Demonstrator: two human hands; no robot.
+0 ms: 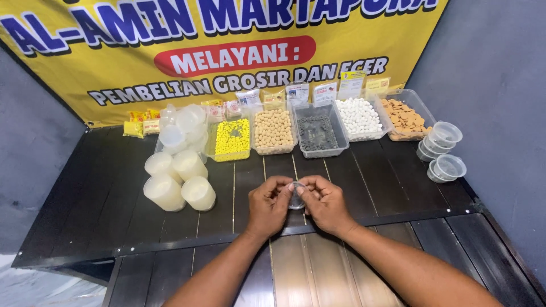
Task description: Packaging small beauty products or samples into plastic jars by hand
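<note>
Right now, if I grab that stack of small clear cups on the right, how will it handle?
The stacked clear cups look like thin plastic, so probably very light and easy to dent if squeezed. Nested and leaning, they may slide apart or tip when nudged. Both the left hand and right hand already pinch a similar small clear cup gently.

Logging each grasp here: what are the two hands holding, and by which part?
Both the left hand and right hand pinch one small clear plastic cup, fingertips at its opposite sides near the rim.
</note>
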